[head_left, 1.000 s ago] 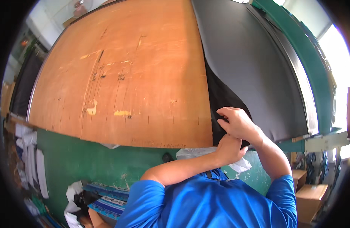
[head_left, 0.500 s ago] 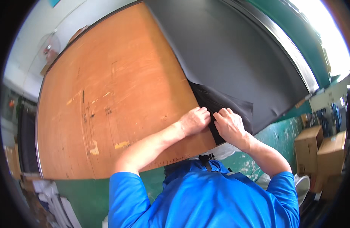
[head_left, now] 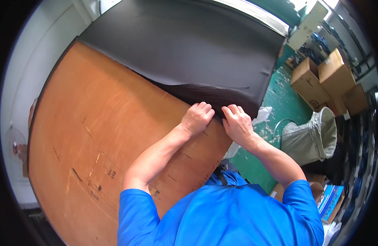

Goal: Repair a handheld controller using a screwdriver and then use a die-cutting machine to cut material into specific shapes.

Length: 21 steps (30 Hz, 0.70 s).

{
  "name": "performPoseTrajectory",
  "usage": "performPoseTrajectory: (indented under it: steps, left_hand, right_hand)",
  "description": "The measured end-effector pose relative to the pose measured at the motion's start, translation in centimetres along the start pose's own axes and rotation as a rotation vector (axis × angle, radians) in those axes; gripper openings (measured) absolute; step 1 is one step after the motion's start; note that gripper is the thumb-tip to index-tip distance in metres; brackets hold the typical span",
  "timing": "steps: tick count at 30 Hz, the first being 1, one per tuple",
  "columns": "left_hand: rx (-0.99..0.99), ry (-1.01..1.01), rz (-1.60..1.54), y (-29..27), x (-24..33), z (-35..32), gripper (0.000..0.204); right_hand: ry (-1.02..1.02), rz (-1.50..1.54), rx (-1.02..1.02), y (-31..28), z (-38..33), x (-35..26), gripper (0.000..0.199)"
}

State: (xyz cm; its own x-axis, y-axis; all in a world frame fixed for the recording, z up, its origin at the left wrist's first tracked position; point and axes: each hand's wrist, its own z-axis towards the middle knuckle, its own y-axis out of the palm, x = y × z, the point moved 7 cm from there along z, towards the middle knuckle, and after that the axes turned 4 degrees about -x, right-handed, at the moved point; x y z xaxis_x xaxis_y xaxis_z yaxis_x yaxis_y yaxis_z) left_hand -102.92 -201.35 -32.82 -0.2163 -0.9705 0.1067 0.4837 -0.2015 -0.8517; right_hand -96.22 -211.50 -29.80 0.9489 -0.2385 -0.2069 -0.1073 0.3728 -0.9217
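A large black sheet [head_left: 189,49] of thin material lies over the far part of a scratched orange-brown wooden table [head_left: 103,135]. Its near corner is folded and wrinkled. My left hand [head_left: 197,118] and my right hand [head_left: 237,123] sit side by side at that corner, fingers curled and pinching the sheet's near edge against the tabletop. Both forearms reach up from my blue shirt at the bottom of the view.
Right of the table the floor is green with white paint spots. Cardboard boxes [head_left: 324,74] are stacked there, with a grey sack [head_left: 312,135] beside them. A white wall runs along the left.
The view has swung round, so table and sheet appear turned. My left hand came up to join my right at the sheet's near corner, and both now grip the edge.
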Motion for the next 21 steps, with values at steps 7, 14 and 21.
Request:
performPoseTrajectory:
  steps: [7,14,21]
  left_hand:
    - [-0.002,-0.003,0.004,0.1,0.2,-0.8,0.007]
    - [0.109,-0.081,-0.028,-1.8,-0.1,0.2,0.034]
    - [-0.102,0.071,0.136,0.7,-0.4,1.4,0.003]
  right_hand:
    - [0.127,0.164,-0.089,1.5,0.1,2.3,0.023]
    - [0.22,0.081,-0.15,2.2,0.4,2.5,0.02]
    - [0.07,0.05,-0.219,2.7,-0.1,2.4,0.02]
